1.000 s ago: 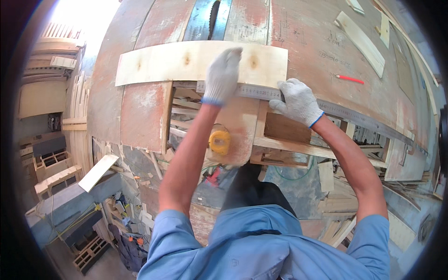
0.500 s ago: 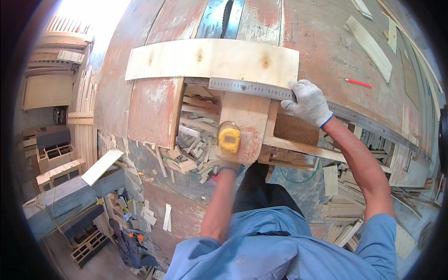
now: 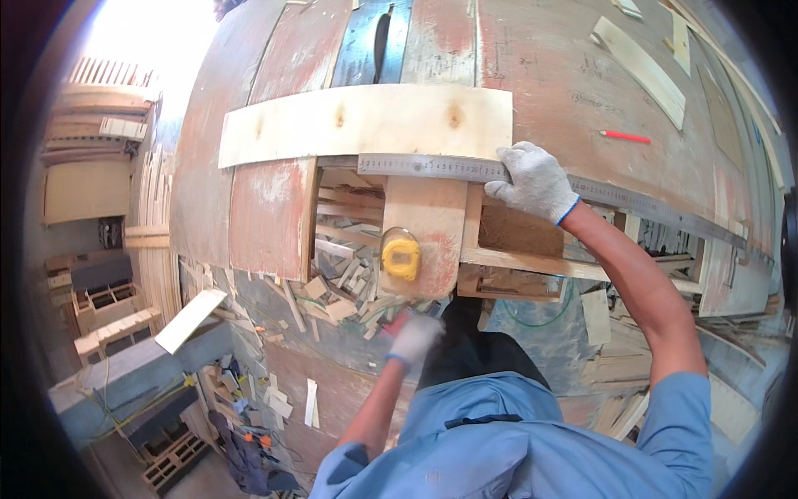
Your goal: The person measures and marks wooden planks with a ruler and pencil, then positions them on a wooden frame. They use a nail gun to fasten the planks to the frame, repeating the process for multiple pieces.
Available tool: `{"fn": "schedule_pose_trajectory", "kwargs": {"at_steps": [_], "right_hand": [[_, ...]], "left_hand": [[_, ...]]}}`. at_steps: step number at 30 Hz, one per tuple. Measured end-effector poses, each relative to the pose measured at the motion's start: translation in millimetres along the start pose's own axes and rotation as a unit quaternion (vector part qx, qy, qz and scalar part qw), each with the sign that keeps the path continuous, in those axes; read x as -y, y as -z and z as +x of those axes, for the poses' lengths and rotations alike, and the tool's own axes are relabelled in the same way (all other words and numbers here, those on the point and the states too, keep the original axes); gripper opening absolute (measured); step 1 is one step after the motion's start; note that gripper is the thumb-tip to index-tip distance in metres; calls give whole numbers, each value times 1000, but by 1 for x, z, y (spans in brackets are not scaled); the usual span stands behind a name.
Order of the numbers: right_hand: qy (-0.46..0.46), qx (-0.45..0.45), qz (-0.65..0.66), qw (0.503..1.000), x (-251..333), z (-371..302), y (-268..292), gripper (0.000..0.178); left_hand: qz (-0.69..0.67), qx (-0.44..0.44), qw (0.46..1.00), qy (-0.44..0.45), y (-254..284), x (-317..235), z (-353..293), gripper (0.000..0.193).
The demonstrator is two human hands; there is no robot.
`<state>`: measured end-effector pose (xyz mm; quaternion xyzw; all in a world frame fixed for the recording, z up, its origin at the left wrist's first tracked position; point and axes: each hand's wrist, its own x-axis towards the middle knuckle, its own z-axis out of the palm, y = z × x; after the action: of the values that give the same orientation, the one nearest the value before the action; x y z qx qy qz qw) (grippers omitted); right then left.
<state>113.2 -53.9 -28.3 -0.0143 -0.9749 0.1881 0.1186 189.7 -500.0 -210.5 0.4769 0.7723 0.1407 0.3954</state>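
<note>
The right hand (image 3: 534,183), in a white knitted glove with a blue cuff, has its fingers bent over the silver metal ruler with dark graduations (image 3: 420,167), right at the near right corner of the long, pale wooden board with brown knots (image 3: 370,123). Its thumb stands apart from the fingers on the ruler's near side; whether they pinch the ruler or only press on it, I cannot tell.

From those fingers the board reaches away to the person's left, its long axis running crosswise, and the ruler follows its near edge. The right hand is plainly the nearer one.

The left hand (image 3: 416,337), gloved alike, is well apart from both, low near the body. Blur hides how far its fingers are open and whether they hold anything; a blurred red object (image 3: 394,323) shows just beside it.

Between the left hand and the ruler, the yellow rounded tape measure (image 3: 401,259) sits on a projecting part of the worn, reddish wooden worktop (image 3: 544,108). Farther out, a slim red pencil (image 3: 625,136) lies right of the board, and a dark toothed saw blade (image 3: 382,46) shows beyond its far edge.
</note>
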Motion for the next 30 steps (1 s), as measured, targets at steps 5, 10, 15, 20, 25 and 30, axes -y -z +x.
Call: {"fn": "schedule_pose_trajectory", "kwargs": {"at_steps": [5,10,15,20,25,30], "right_hand": [[-11,0,-9,1000,-7,-5,-3,43],[-9,-14,-11,1000,-9,-5,-10,44],[-58,-17,-11,998,-9,-13,12,40],[-146,-103,-172,969,-44,-76,33,25],[-173,-180,-157,956,-74,-95,37,25],[-207,-163,-143,954,-72,-87,38,24]], "left_hand": [[-160,-306,938,-18,249,-162,62,26],[115,-466,870,-110,311,-136,199,24],[185,-407,891,-82,299,-122,220,18],[173,-444,875,-85,297,-115,221,15],[157,-435,882,-96,300,-119,223,13],[161,-437,880,-97,308,-119,228,12]]}}
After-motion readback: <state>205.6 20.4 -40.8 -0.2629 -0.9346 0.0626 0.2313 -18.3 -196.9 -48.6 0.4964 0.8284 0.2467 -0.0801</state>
